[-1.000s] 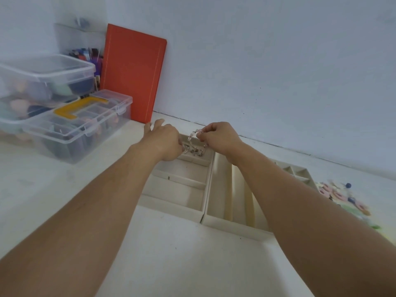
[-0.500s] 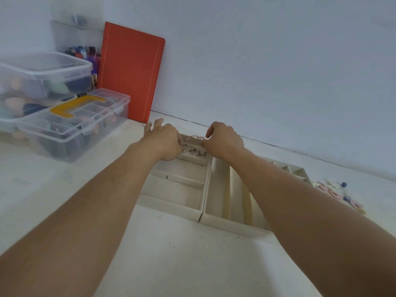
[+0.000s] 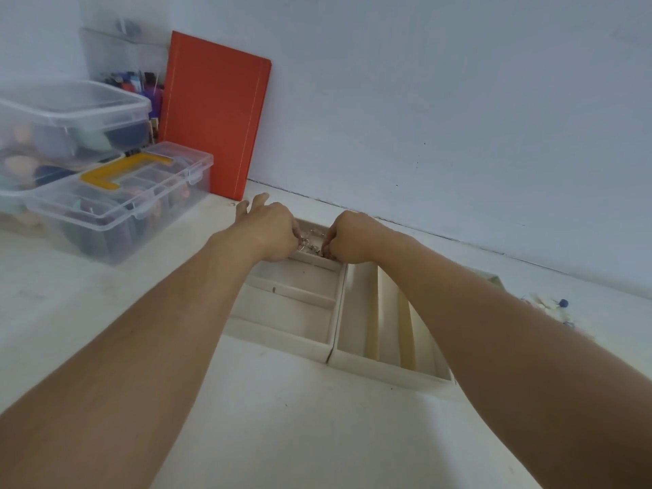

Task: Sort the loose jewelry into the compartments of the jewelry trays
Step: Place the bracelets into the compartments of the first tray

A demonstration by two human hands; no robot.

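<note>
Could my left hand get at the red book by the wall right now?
Probably yes: the left hand sits just in front of the red book, with bare table between, though it pinches the jewelry.

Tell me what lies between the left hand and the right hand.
In the head view, a silvery chain of jewelry spans from the left hand to the right hand, over the far compartment of the cream tray.
</note>
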